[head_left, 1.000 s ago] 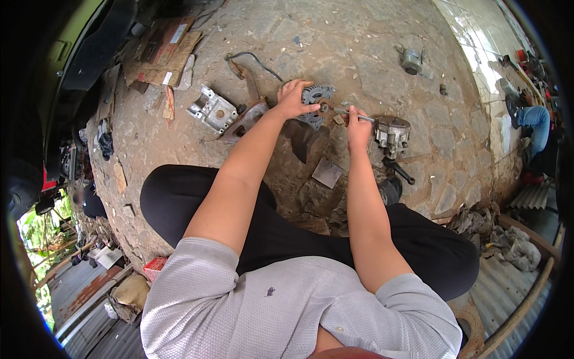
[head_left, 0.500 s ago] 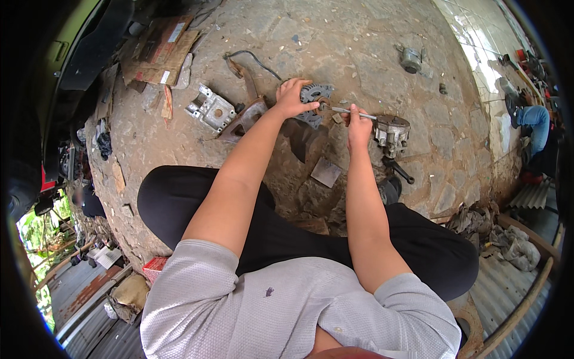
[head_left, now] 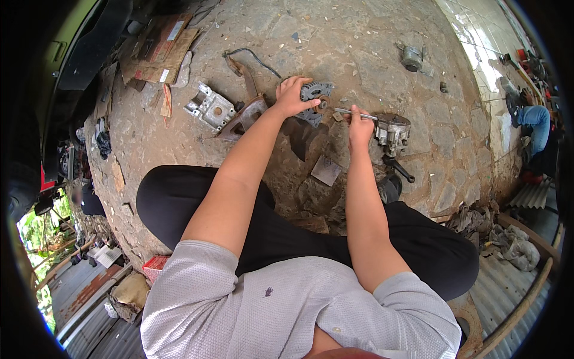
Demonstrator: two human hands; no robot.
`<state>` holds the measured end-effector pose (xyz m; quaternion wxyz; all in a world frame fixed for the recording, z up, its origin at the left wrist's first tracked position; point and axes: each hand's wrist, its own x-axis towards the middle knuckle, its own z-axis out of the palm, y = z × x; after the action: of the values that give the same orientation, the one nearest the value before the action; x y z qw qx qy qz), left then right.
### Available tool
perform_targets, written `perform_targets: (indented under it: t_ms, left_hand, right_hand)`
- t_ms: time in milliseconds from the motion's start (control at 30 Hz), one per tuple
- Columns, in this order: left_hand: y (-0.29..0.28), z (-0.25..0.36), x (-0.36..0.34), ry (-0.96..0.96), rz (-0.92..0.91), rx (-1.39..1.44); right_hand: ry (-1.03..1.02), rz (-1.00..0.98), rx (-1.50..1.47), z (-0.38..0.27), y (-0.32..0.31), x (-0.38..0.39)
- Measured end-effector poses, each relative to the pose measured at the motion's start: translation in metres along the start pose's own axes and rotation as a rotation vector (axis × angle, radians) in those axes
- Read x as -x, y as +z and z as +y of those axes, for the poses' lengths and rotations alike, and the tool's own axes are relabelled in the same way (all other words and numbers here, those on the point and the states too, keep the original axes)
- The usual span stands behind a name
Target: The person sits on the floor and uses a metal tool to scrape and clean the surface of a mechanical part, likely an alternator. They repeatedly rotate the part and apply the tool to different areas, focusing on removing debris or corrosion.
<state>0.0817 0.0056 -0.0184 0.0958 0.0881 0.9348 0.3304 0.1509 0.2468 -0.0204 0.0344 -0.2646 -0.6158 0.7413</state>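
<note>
My left hand [head_left: 289,96] is closed round a round grey metal housing [head_left: 313,90] with a slotted rim and a rusty centre hub [head_left: 324,105]. In my right hand [head_left: 360,125] is a thin metal rod tool [head_left: 369,116], held nearly level with its tip pointing at the hub; whether it touches cannot be told. Just right of that hand stands a silver, greasy cast assembly [head_left: 391,131] with a dark lever [head_left: 403,170]. To the left of the housing lie a silver casting [head_left: 209,107] and a rusty bracket [head_left: 245,119]. A small square plate [head_left: 326,170] lies nearer me.
Torn cardboard [head_left: 161,48] lies at the upper left beside a dark vehicle [head_left: 75,60]. A cylindrical metal part [head_left: 411,58] is on the stone floor. A person in jeans [head_left: 535,125] is at the right, another [head_left: 92,200] at the far left. Corrugated sheets [head_left: 505,287] are behind me.
My left hand and the housing have shifted slightly upward and left. My right hand has moved a little, with the tool still in it.
</note>
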Motion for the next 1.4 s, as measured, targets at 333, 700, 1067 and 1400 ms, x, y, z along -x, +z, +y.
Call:
perform_targets:
  t_ms: [333, 700, 1067, 1400]
  left_hand:
    - [0.001, -0.004, -0.002, 0.002, 0.001, 0.003]
    - [0.003, -0.004, -0.002, 0.007, -0.010, 0.004]
    - [0.000, -0.007, -0.001, 0.018, -0.006, 0.009]
    - [0.001, -0.005, -0.003, -0.025, -0.001, 0.071]
  right_hand:
    - [-0.088, -0.015, -0.004, -0.003, -0.011, -0.007]
    - [-0.021, -0.164, -0.040, -0.017, -0.001, 0.001]
    - [-0.075, -0.048, 0.024, -0.016, 0.007, 0.005]
    - [0.022, -0.120, 0.141, -0.002, -0.002, 0.002]
